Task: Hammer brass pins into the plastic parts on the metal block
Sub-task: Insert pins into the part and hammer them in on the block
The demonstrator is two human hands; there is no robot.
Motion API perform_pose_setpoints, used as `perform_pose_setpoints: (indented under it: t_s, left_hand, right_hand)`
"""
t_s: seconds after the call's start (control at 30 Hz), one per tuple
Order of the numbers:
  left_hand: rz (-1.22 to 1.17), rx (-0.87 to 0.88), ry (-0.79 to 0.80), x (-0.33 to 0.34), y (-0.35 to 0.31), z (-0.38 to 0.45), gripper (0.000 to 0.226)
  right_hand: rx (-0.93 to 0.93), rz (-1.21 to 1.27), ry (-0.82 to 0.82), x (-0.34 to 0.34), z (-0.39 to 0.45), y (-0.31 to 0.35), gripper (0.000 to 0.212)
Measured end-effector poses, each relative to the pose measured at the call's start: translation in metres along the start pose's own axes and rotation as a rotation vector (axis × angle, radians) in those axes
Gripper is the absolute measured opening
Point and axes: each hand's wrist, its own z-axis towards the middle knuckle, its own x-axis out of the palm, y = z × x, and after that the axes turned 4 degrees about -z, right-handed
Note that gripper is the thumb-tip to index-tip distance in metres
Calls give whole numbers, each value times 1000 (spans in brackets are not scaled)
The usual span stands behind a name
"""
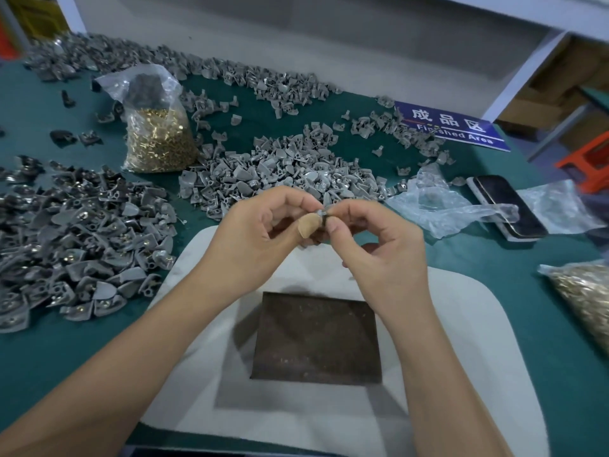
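My left hand (pixel 260 232) and my right hand (pixel 372 245) meet above the table, fingertips together, pinching one small grey plastic part (pixel 321 215). A bandage wraps my left thumb tip. Whether a pin sits in the part is too small to tell. Below the hands a dark metal block (pixel 316 338) lies bare on a white pad (pixel 461 341). A clear bag of brass pins (pixel 156 140) stands at the back left. Loose grey plastic parts (pixel 280 169) are heaped just beyond the hands. No hammer shows.
A large pile of grey parts with metal inserts (pixel 75 239) covers the left of the green table. A blue "Finished Area" sign (pixel 451 127), a phone (pixel 507 206), crumpled plastic bags (pixel 445 206) and another bag of pins (pixel 586 298) lie right.
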Motion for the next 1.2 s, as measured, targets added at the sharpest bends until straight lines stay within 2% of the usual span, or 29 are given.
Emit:
perform_pose_setpoints:
  t_s: [0.07, 0.17, 0.23, 0.3, 0.33, 0.47, 0.57, 0.63, 0.7, 0.77, 0.83, 1.0, 1.2]
  left_hand:
    - [49, 0, 48, 1, -3, -12, 10]
    - [178, -17, 108, 4, -9, -33, 4]
    - [274, 3, 144, 7, -14, -48, 4]
    - [360, 20, 158, 12, -18, -61, 5]
    - [401, 28, 154, 15, -19, -66, 5]
    - [543, 34, 120, 21, -21, -77, 6]
    - [652, 74, 99, 17, -24, -84, 5]
    - [761, 124, 101, 16, -27, -87, 4]
    - [822, 149, 98, 16, -30, -90, 6]
    - [874, 170, 95, 17, -32, -90, 7]
    - [937, 185, 109, 17, -34, -90, 8]
    - [1002, 184, 120, 18, -36, -91, 7]
    - [1010, 197, 90, 20, -35, -91, 4]
  right_hand:
    - [2, 4, 37, -11, -14, 2, 13]
    - [128, -64, -103, -34, -37, -7, 11]
    - [292, -450, -162, -53, -48, -24, 15]
    - [498, -817, -49, -67, -56, -33, 30]
    - [539, -853, 22, -69, -59, -34, 35]
    - [429, -943, 229, -68, -63, -23, 32]
    - [447, -1032, 242, -75, -66, -17, 35]
    - [449, -1086, 183, -84, -69, -12, 31]
    - [371, -972, 84, -90, -74, -4, 28]
    - [307, -676, 23, -92, -78, 11, 23]
    - [260, -464, 52, -88, -82, 28, 21]
    - [215, -396, 284, -71, -96, 48, 35]
    - [196, -433, 159, -59, -102, 50, 32]
